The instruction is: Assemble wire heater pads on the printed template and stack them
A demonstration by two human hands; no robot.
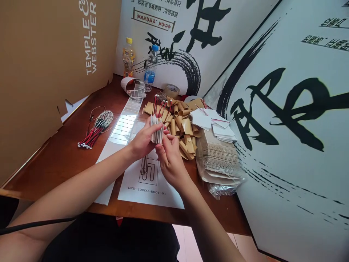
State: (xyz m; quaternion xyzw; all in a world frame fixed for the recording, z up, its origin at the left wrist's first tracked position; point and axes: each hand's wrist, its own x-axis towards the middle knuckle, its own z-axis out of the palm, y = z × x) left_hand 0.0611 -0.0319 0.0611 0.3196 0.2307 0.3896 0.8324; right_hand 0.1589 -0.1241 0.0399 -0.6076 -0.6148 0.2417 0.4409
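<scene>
My left hand [143, 140] holds a small fanned stack of white paper slips [156, 130] upright. The fingers of my right hand [170, 160] pinch the near edge of the same stack. Both hands are above a printed white sheet with a line diagram, labelled DRS-206DC-E001-01 [148, 185]. Just beyond them lies a heap of curled brown paper pieces [184, 125], with several red-wired parts [160, 105] standing among them. A bundle of red, black and white wires [96, 129] lies left of my left forearm.
White cards [215, 122] sit on a brown paper stack [218, 156] at right. A label sheet [122, 127], tape roll [171, 91] and bottles [150, 69] occupy the wooden table [68, 145]. Cardboard [54, 72] and a calligraphy panel [286, 145] flank it.
</scene>
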